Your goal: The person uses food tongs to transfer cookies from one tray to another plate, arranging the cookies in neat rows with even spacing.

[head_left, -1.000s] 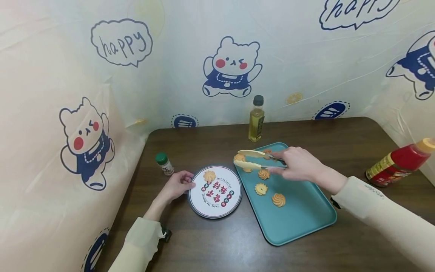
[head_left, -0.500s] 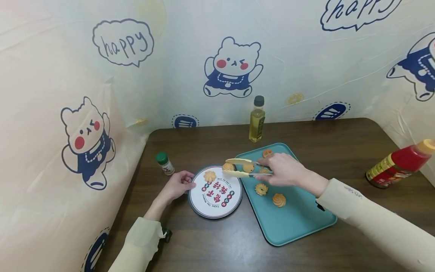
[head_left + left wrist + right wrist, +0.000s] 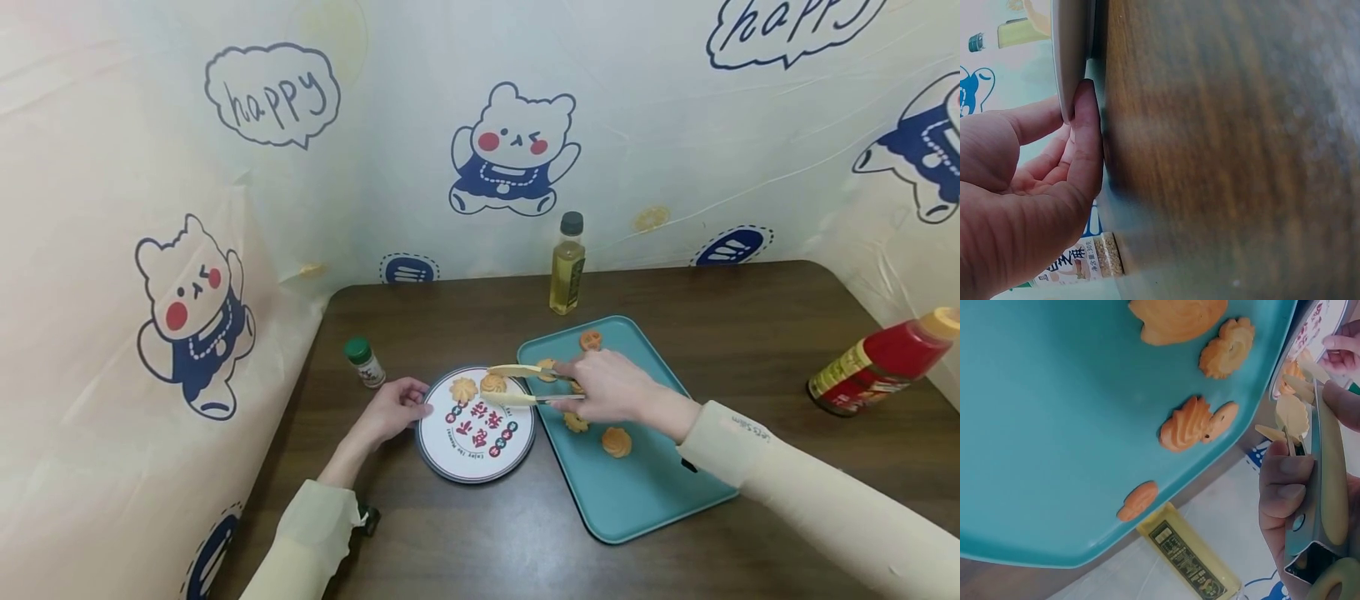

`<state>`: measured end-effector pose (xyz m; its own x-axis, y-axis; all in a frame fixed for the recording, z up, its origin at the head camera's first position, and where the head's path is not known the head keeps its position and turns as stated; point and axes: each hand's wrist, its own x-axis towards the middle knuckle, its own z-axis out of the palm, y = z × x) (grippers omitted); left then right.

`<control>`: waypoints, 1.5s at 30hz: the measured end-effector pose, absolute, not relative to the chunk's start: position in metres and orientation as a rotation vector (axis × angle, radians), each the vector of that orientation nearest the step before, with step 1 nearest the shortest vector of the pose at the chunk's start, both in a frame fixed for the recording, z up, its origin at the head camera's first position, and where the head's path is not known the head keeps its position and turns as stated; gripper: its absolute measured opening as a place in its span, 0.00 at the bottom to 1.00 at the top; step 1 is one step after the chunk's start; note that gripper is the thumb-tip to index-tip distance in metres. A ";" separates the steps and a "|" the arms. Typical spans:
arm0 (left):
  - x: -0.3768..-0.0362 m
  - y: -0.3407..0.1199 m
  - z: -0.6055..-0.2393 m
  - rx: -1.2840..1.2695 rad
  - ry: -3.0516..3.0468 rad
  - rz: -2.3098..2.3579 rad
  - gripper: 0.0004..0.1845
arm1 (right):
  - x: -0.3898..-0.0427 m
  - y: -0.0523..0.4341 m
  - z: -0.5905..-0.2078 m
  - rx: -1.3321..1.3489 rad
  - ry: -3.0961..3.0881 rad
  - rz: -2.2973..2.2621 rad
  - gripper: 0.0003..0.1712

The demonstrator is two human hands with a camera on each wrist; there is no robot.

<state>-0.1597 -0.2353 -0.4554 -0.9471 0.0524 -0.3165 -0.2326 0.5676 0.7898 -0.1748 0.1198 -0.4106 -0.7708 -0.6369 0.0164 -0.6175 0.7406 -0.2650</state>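
The right hand [image 3: 611,392] squeezes yellow tongs [image 3: 525,385], and the tongs pinch a cookie [image 3: 492,383] over the round plate [image 3: 450,457], at about 1 o'clock on it. Another cookie [image 3: 462,388] lies just beside it at 11 o'clock. The left hand [image 3: 390,410] holds the plate's rim at 9 o'clock, fingers curled on it. The teal tray [image 3: 645,492] sits at the plate's 3 o'clock.

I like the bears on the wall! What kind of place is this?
Probably a small home-style snack table: a dark wooden table walled in by cartoon bear sheets, with cookies on a teal tray and an oil bottle.
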 end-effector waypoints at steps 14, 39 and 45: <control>-0.160 -0.234 -0.454 -0.146 2.501 1.317 0.17 | -0.172 0.118 -0.415 -1.058 2.894 -0.335 0.33; -0.159 -0.235 -0.456 -0.138 2.504 1.330 0.17 | -0.171 0.119 -0.419 -1.027 2.896 -0.333 0.37; -0.159 -0.235 -0.456 -0.150 2.503 1.326 0.17 | -0.171 0.121 -0.420 -1.021 2.892 -0.377 0.39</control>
